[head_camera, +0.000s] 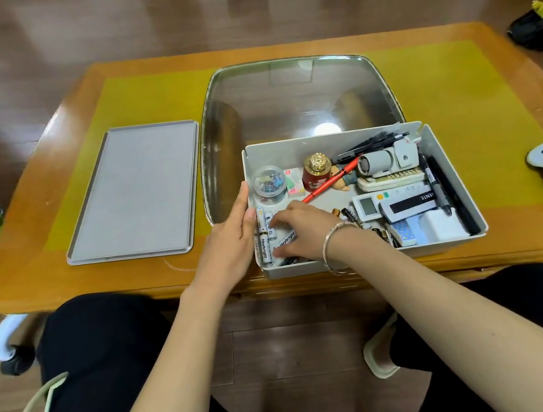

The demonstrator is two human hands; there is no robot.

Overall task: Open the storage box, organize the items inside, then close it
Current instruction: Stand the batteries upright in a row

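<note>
On the table, right hand covers batteries.

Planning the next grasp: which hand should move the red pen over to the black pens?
Right. The right hand is already inside the storage box on the batteries, near the red pen. The left hand rests on the box's left wall, steadying it.
</note>
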